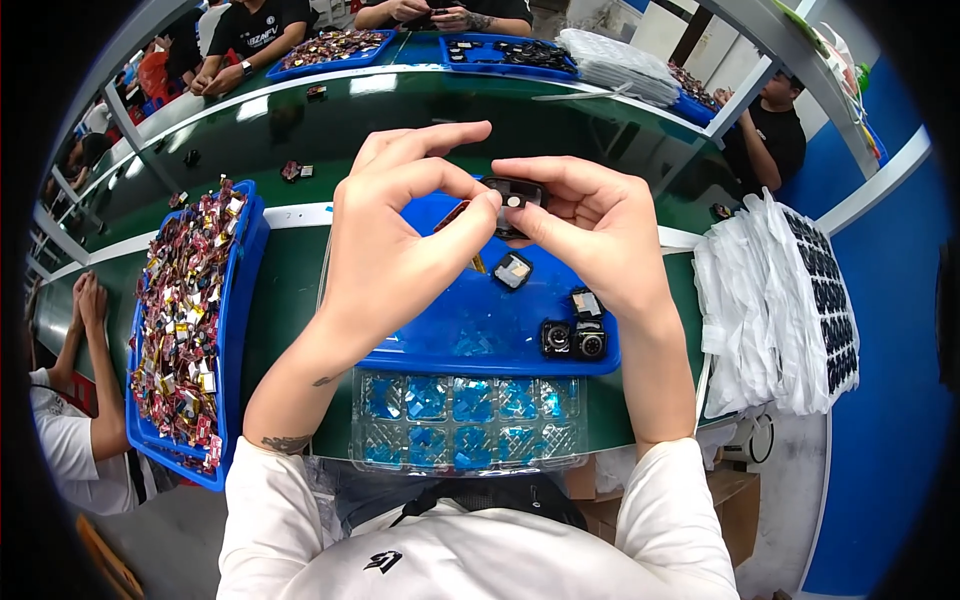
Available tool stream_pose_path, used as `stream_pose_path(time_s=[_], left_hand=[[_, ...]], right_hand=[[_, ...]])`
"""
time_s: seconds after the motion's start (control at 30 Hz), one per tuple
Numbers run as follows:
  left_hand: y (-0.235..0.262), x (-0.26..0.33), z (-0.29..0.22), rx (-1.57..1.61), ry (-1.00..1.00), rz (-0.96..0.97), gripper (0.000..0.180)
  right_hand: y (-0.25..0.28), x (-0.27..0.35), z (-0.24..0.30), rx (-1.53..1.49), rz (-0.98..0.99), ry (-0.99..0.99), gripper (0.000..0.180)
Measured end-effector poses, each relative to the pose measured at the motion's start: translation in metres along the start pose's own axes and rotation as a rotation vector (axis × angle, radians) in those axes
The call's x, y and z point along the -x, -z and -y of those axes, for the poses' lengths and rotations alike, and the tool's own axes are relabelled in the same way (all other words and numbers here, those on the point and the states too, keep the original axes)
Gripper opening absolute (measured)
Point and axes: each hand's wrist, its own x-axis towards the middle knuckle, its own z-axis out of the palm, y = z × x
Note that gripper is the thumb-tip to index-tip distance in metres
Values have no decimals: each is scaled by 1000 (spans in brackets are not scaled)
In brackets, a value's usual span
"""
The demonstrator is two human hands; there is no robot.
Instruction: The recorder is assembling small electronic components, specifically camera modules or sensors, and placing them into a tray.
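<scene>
Over the blue tray [455, 335], my right hand [595, 225] grips a small black casing [524, 190] between thumb and fingers. A pale round spot shows inside the casing. My left hand [400, 225] has its thumb and index finger pinched together at the casing's left edge, other fingers raised; what lies between the tips is hidden. Something reddish shows partly behind the left hand. Beneath, on the tray, lies a black part with a pale square [512, 271]. Further right sit a similar part [586, 302] and two small black devices with round lenses [591, 344].
A clear compartment tray [470, 418] with blue film pieces lies nearest me. Left stands a blue bin [255, 250] heaped with red circuit boards and wires. White bagged trays [750, 300] with black parts stand right. Several people sit around the green bench [400, 110].
</scene>
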Motion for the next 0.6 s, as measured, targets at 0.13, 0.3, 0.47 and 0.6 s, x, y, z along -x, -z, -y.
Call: stream_pose_path(time_s=[0.13,0.3,0.47,0.6], left_hand=[[-4,0,1,-60,-26,-57,6],[-5,0,3,-55,-17,-64,7],[-3,1,1,-17,35,-15,6],[-2,0,4,58,96,26,6]], right_hand=[[-3,2,-1,28,-5,12,28],[-7,4,-1,69,-3,16,28],[-7,4,-1,57,-9,6,27],[-7,4,-1,90,-11,12,28]])
